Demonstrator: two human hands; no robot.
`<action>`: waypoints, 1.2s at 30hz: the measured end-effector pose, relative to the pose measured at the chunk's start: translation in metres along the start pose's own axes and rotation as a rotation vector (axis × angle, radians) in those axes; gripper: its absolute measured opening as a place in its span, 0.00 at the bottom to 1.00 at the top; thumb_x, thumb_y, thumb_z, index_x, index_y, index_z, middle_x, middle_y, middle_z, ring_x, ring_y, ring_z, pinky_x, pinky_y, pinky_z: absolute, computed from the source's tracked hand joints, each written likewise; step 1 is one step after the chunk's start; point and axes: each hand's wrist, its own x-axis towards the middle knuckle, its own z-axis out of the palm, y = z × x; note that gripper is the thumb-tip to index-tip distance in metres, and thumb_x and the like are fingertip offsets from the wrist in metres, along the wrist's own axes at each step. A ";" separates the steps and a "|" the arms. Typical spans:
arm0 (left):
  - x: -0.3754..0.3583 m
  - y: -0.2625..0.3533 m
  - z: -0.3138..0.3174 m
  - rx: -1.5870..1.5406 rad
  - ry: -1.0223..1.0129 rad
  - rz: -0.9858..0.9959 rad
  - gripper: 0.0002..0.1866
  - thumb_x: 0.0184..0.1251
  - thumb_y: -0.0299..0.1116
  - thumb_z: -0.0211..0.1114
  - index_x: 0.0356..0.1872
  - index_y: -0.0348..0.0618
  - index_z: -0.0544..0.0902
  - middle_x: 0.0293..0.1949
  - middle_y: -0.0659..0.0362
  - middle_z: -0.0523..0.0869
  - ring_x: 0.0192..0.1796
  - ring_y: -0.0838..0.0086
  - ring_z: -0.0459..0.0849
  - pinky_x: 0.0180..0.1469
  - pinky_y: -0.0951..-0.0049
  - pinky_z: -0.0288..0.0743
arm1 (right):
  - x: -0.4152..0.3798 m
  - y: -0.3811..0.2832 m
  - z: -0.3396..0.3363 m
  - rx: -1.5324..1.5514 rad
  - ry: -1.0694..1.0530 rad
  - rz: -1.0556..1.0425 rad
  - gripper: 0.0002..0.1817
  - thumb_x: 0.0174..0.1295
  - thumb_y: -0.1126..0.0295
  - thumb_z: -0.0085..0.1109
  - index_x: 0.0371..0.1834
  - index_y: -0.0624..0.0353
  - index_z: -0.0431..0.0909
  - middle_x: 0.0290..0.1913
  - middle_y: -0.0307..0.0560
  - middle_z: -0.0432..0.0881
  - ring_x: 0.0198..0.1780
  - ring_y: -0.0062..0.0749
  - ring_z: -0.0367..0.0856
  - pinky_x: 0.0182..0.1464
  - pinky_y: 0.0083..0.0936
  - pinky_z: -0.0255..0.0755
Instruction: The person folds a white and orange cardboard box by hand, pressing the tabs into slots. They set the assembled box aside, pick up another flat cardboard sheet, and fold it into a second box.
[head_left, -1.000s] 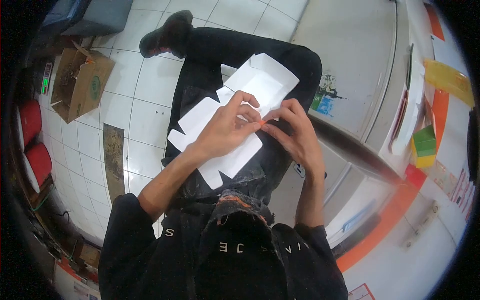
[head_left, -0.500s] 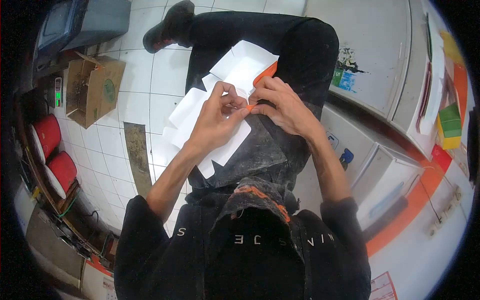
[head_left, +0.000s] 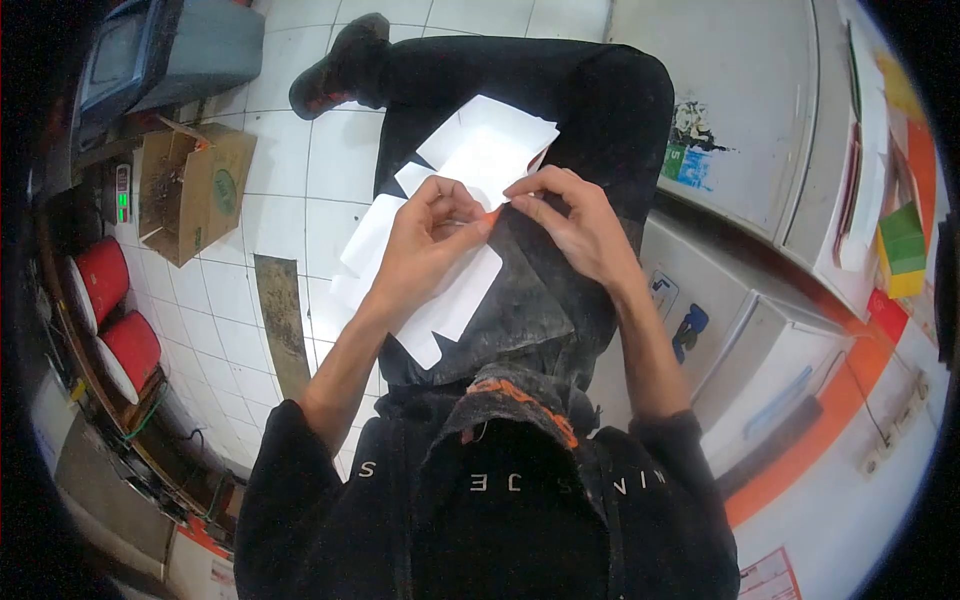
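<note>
A partly folded cardboard box (head_left: pixel 488 140), white inside with orange on its outer side, lies across my lap. Its far end stands up as a shallow tray, while the near flaps (head_left: pixel 455 300) spread flat. My left hand (head_left: pixel 432 235) pinches an orange-edged tab of the box near its middle, thumb against fingers. Just to the right, my right hand (head_left: pixel 575 215) grips the box's edge between thumb and forefinger at a corner. The fingertips of both hands nearly meet. Part of the fold lies hidden behind my left fingers.
An open brown carton (head_left: pixel 205 190) stands on the tiled floor (head_left: pixel 280 170) at the left, near a grey bin (head_left: pixel 195 60). Two red-and-white containers (head_left: pixel 130 350) sit on a shelf below it. White cabinets (head_left: pixel 745 330) border my right side.
My right hand has shifted its fingers to the box's corner and straightened them somewhat. The box's raised end has tilted, so less orange shows. My left hand keeps its pinch.
</note>
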 end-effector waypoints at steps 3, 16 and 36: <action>-0.003 0.004 0.007 -0.035 0.113 0.070 0.16 0.71 0.22 0.74 0.55 0.38 0.79 0.45 0.58 0.89 0.50 0.79 0.87 0.56 0.75 0.81 | -0.008 -0.003 0.010 0.029 0.203 0.098 0.07 0.70 0.69 0.70 0.45 0.60 0.88 0.40 0.48 0.88 0.44 0.34 0.85 0.47 0.31 0.76; 0.004 0.011 0.034 -0.095 0.269 0.069 0.11 0.74 0.22 0.70 0.54 0.30 0.88 0.46 0.53 0.93 0.48 0.76 0.90 0.56 0.75 0.83 | -0.007 -0.001 0.028 0.256 0.348 0.196 0.13 0.70 0.64 0.74 0.46 0.64 0.89 0.42 0.41 0.85 0.39 0.23 0.78 0.45 0.23 0.74; 0.007 0.007 0.033 -0.208 0.262 0.002 0.13 0.69 0.26 0.73 0.49 0.25 0.89 0.41 0.52 0.94 0.42 0.78 0.90 0.48 0.80 0.82 | -0.008 -0.004 0.028 0.111 0.381 0.076 0.13 0.65 0.65 0.75 0.43 0.64 0.88 0.44 0.45 0.83 0.44 0.29 0.81 0.49 0.27 0.76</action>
